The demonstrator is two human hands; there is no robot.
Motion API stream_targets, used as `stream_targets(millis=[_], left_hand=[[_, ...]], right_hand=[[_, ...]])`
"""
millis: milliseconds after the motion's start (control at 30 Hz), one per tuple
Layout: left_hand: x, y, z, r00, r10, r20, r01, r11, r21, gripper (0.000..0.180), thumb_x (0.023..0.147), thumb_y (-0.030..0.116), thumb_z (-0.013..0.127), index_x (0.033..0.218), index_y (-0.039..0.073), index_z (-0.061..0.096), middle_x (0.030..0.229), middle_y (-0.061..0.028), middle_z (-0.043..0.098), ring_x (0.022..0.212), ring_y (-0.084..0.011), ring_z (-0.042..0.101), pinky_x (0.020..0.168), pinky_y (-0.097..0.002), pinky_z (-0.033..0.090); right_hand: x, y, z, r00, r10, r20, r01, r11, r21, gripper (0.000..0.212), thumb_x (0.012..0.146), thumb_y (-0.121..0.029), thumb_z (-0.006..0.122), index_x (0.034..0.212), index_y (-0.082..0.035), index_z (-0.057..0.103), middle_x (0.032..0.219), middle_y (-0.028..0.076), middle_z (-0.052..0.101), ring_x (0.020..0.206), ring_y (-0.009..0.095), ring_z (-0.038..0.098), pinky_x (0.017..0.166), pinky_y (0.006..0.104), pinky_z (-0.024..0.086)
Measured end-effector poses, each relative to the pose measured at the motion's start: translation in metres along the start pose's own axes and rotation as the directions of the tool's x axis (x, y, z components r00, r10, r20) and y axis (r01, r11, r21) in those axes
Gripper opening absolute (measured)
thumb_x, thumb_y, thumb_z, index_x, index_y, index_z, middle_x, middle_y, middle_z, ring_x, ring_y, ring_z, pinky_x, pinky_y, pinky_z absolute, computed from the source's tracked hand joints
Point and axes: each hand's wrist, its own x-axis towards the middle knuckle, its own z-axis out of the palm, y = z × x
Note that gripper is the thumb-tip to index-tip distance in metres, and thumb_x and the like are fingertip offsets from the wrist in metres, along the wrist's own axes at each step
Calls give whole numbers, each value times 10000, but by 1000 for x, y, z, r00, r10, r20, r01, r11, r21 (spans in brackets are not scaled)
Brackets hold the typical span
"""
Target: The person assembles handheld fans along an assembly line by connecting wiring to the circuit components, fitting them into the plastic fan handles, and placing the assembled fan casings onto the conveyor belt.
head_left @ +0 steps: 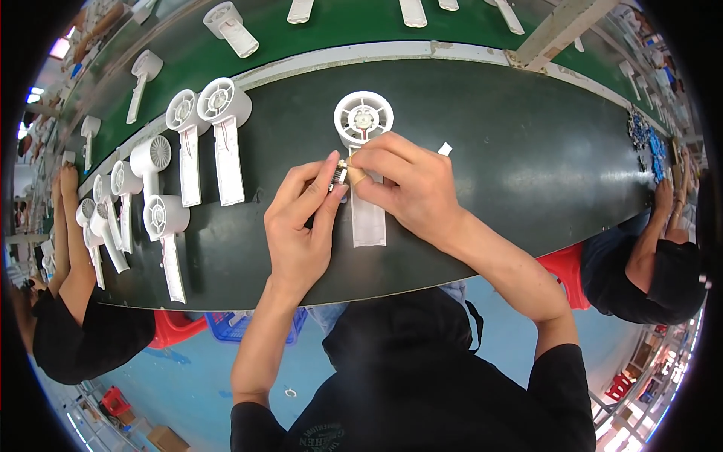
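A white handheld fan body [365, 132] lies on the dark worktable [512, 166], round head away from me and handle toward me. My right hand [410, 184] rests over the top of the handle, fingertips pinched just below the fan head. My left hand [305, 218] comes in from the left and pinches a small dark-and-silver part [340, 173] against the handle, meeting the right fingertips. The upper handle is hidden under my fingers.
Several white fan bodies [192, 143] lie in a row on the table's left. More lie on the green conveyor belt [331, 26] beyond. A person sits at each side, left [71, 301] and right [655, 271]. A small white scrap [444, 149] lies by my right hand.
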Motion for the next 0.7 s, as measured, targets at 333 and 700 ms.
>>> stream_targets(millis=[333, 700], left_hand=[[3, 0, -5, 998, -26, 63, 28, 999, -38, 347, 892, -56, 648, 1234, 4, 674, 1032, -107, 665, 854, -181, 638, 736, -265, 509], [4, -5, -10, 990, 24, 141, -10, 995, -100, 345, 890, -51, 647, 1229, 8, 675, 1027, -115, 664, 851, -205, 640, 747, -275, 511]], right_hand=[[0, 4, -3, 999, -19, 49, 15, 998, 66, 219, 701, -9, 780, 879, -63, 664, 891, 19, 686, 541, 94, 560, 469, 233, 450], [0, 7, -9, 991, -64, 118, 52, 993, 102, 243, 726, -12, 779, 945, -71, 691, 907, 29, 707, 569, 103, 586, 495, 239, 477]])
